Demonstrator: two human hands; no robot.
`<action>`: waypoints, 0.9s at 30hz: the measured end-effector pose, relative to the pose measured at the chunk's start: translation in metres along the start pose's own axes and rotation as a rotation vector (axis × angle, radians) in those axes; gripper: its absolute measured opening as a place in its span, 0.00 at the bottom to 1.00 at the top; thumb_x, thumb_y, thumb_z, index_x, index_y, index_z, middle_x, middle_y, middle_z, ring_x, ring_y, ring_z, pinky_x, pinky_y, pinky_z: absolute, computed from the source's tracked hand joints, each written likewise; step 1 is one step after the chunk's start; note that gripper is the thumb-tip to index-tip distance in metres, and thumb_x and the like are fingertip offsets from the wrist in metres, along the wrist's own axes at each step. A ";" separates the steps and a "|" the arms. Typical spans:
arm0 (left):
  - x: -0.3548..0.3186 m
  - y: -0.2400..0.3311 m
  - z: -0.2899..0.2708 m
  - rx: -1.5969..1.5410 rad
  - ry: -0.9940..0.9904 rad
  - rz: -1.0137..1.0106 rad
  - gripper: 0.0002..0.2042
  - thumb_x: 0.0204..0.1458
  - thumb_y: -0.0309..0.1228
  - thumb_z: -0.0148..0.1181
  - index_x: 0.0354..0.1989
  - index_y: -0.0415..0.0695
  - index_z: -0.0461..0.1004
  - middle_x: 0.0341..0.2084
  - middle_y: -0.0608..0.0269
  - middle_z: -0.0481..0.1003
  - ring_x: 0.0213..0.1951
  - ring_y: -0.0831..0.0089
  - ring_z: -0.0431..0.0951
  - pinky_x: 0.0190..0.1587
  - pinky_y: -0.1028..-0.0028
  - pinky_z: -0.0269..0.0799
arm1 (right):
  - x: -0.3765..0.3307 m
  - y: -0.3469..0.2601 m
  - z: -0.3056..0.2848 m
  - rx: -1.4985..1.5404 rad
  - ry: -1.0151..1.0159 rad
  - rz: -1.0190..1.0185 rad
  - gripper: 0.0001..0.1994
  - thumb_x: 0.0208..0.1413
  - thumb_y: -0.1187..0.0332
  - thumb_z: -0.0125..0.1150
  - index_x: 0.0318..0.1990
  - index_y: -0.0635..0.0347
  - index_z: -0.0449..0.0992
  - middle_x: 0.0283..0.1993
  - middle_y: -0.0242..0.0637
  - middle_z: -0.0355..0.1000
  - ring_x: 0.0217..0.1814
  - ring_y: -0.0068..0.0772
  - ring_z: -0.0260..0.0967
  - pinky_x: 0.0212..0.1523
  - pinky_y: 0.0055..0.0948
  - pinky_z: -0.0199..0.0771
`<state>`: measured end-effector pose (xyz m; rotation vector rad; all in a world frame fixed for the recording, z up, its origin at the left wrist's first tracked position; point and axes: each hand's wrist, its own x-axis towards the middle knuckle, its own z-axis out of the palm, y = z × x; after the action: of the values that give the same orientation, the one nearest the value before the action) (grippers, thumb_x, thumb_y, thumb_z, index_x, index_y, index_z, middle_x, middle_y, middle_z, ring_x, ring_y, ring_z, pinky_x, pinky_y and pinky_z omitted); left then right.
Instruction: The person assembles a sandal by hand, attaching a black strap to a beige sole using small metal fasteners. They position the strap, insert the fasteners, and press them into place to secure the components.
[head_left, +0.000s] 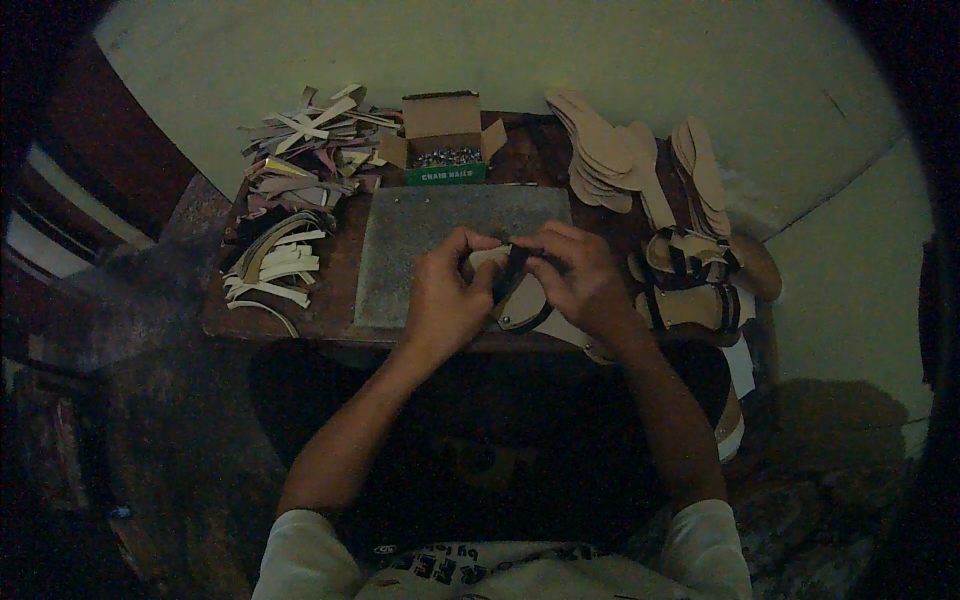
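My left hand and my right hand come together over the near right part of a grey slab. Between their fingertips is a short dark strap, pinched from both sides. It lies across a tan sole-shaped piece with a dark edge and a small shiny stud. My left fingers are closed at the strap's left side; the right thumb and fingers close on its upper end. Fingers hide part of the strap, and the dim light blurs its detail.
The slab sits on a dark wooden table. An open green box of small nails stands behind it. Cut strips heap at left, with pale curved strips nearer. Tan insoles and strapped soles lie at right.
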<state>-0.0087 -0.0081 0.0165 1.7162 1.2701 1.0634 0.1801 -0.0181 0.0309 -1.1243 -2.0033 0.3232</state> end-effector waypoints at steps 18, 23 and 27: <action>-0.001 0.000 0.001 -0.036 0.020 0.003 0.07 0.53 0.23 0.61 0.39 0.38 0.74 0.28 0.60 0.77 0.29 0.78 0.73 0.32 0.74 0.69 | 0.005 -0.012 0.003 0.134 -0.003 0.111 0.10 0.49 0.78 0.58 0.40 0.64 0.77 0.35 0.46 0.72 0.38 0.50 0.73 0.38 0.39 0.73; -0.002 0.008 -0.001 -0.042 0.002 -0.016 0.07 0.53 0.23 0.61 0.40 0.38 0.74 0.24 0.63 0.74 0.26 0.80 0.70 0.28 0.75 0.66 | 0.004 -0.017 0.004 0.043 0.015 0.169 0.10 0.48 0.78 0.58 0.40 0.63 0.77 0.34 0.45 0.72 0.38 0.49 0.73 0.37 0.39 0.73; -0.002 0.009 -0.001 -0.072 -0.002 -0.029 0.07 0.53 0.23 0.61 0.40 0.39 0.74 0.23 0.64 0.73 0.26 0.82 0.69 0.28 0.75 0.66 | 0.003 -0.013 0.007 0.054 0.032 0.151 0.10 0.48 0.77 0.59 0.40 0.61 0.77 0.36 0.45 0.73 0.38 0.49 0.74 0.39 0.39 0.74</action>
<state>-0.0073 -0.0119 0.0246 1.6402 1.2366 1.0778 0.1658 -0.0223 0.0353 -1.2416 -1.8755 0.4318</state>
